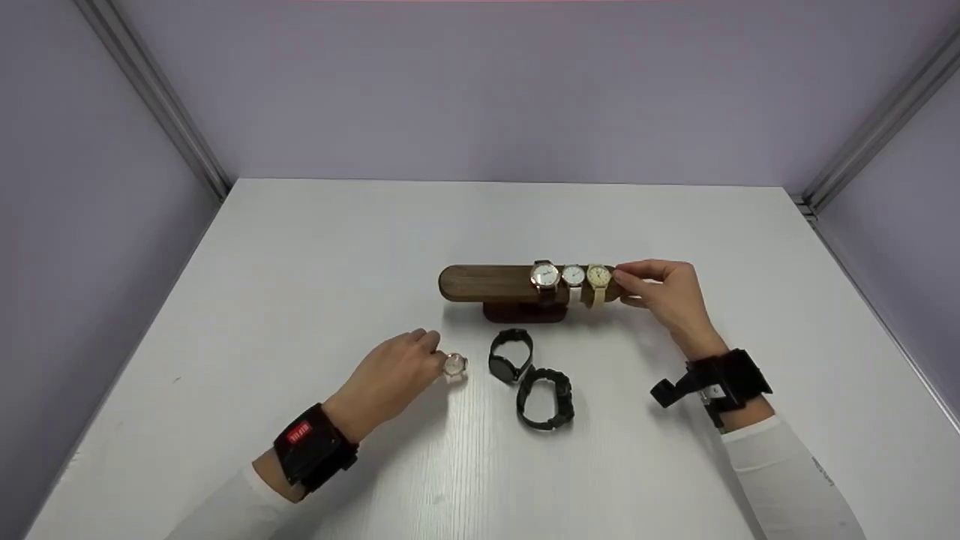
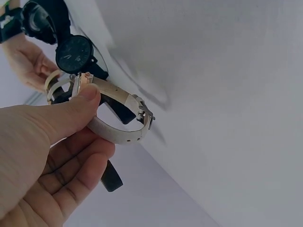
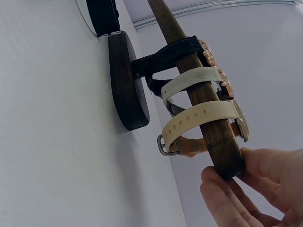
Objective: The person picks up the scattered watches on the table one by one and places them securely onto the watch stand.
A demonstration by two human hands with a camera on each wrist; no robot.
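A person's left hand (image 1: pixel 390 375) pinches a small pale-strapped watch (image 1: pixel 454 365) between thumb and fingers, its buckled band forming a loop just off the white tabletop (image 1: pixel 300 262), in front of and to the left of the wooden watch stand (image 1: pixel 487 283). At the stand's right end, the right hand (image 1: pixel 664 289) closes its fingertips around the tip of the rounded dark-wood bar, steadying it. Three watches already ride the bar toward that end: a rose-gold one on a dark strap (image 1: pixel 544 275), a small white-faced one (image 1: pixel 573 275) and a cream-dialled one on a tan perforated strap (image 1: pixel 598 277) nearest the right hand's grip. Two black watches lie in front of the stand's base, a smooth-strapped one (image 1: pixel 511 355) and a chunkier one (image 1: pixel 545 398) touching it (both buckled into loops).

The bar sits on a single small oval foot, so a push at either end could well tip the stand or slide the watches along the polished wood. The left hand's pinch looks light, on the case edge only; the smooth strap could slip and drop to the tabletop.
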